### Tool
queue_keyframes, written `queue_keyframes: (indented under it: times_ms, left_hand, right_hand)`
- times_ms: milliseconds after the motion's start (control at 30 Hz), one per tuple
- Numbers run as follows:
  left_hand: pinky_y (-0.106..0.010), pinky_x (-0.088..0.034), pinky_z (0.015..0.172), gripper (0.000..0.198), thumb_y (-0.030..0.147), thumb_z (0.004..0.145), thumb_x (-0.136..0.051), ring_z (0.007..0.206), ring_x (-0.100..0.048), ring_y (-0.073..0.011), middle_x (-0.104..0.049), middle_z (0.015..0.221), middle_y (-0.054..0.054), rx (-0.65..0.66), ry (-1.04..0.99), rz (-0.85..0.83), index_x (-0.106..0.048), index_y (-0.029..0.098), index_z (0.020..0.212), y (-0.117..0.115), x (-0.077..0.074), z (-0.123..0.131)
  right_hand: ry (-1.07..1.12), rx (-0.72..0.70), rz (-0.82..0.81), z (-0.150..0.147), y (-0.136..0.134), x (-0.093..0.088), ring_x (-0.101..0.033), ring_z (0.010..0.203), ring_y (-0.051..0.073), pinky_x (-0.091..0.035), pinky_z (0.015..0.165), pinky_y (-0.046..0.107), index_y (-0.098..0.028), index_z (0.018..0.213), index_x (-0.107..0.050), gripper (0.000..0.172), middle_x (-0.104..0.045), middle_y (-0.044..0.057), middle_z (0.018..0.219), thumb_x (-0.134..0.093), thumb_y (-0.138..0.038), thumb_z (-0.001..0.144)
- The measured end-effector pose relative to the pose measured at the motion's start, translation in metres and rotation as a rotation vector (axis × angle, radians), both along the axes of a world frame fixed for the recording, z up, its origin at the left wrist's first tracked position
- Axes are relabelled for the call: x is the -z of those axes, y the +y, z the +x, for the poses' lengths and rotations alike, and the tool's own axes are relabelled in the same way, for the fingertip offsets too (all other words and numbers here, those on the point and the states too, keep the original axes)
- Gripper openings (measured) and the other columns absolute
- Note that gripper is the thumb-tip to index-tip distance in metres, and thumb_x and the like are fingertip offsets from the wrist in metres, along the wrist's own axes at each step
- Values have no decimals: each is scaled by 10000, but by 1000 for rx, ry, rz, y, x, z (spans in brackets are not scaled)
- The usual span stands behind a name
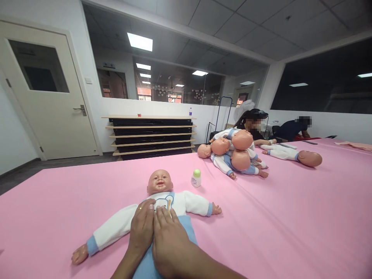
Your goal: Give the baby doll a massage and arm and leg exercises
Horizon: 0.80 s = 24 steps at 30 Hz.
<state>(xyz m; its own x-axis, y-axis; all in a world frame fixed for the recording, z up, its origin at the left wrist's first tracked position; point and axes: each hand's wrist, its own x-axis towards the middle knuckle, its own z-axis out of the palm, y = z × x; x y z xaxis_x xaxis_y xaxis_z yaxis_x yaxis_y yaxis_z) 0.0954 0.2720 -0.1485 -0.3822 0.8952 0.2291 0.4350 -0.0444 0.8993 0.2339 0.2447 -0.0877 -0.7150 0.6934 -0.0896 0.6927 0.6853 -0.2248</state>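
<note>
You face a wide pink-covered table [290, 232] running across a white-walled office. To your left, a cream door [49, 97] with a dark glass panel and a metal handle stands shut. Beside it, low wooden shelving [151, 135] holds black trays, with a small red cup [139, 114] and a bottle [190, 112] on top. Above runs a long interior window [174, 73] reflecting rectangular ceiling lights [140, 42]. A second dark window [325, 81] fills the right wall. The floor [23, 174] beyond the table is dark grey.
</note>
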Motion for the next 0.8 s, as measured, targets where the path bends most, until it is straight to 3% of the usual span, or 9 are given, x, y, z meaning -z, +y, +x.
queue_keyframes:
  times_ms: [167, 333, 433, 567, 800]
  left_hand:
    - [-254, -307, 1188, 457, 502, 863, -300, 1204, -433, -19, -509, 1245, 48, 7, -10, -8, -573, 235, 1113, 1, 0, 2]
    - [-252, -312, 1191, 458, 506, 864, -298, 1222, -430, -16, -492, 1271, 45, 10, 3, 17, -555, 246, 1140, 0, 1, 2]
    - [-248, -312, 1193, 462, 515, 866, -288, 1229, -423, -11, -492, 1267, 54, 4, 19, 19, -550, 263, 1152, -1, 0, 2]
    - [-260, -322, 1187, 477, 531, 867, -274, 1218, -427, -13, -497, 1257, 49, 1, 25, 24, -554, 259, 1140, -1, 1, 2]
    - [-266, -330, 1177, 465, 517, 869, -268, 1196, -436, -9, -508, 1236, 58, -16, 22, 34, -558, 255, 1120, 0, 1, 3]
  right_hand:
    - [227, -96, -7, 11, 18, 2, -20, 1488, 153, 4, 1278, 406, -204, 1528, 11, 680, -59, 20, 1549, -212, -392, 914]
    - [296, 31, -10, 10, 30, 14, -18, 1488, 135, -32, 1286, 374, -239, 1532, -114, 642, -18, -20, 1555, -191, -440, 927]
    - [294, 149, -15, 9, 33, 19, 24, 1490, 164, -57, 1280, 395, -225, 1534, -109, 687, 62, 5, 1550, -178, -523, 919]
    - [232, 257, -42, 7, 31, 16, 69, 1482, 226, -31, 1264, 418, -115, 1529, -48, 799, 109, 99, 1532, -161, -586, 893]
    - [69, 329, -79, 3, 3, 4, 202, 1413, 334, 58, 1218, 480, -5, 1480, 37, 806, 230, 194, 1452, -168, -500, 877]
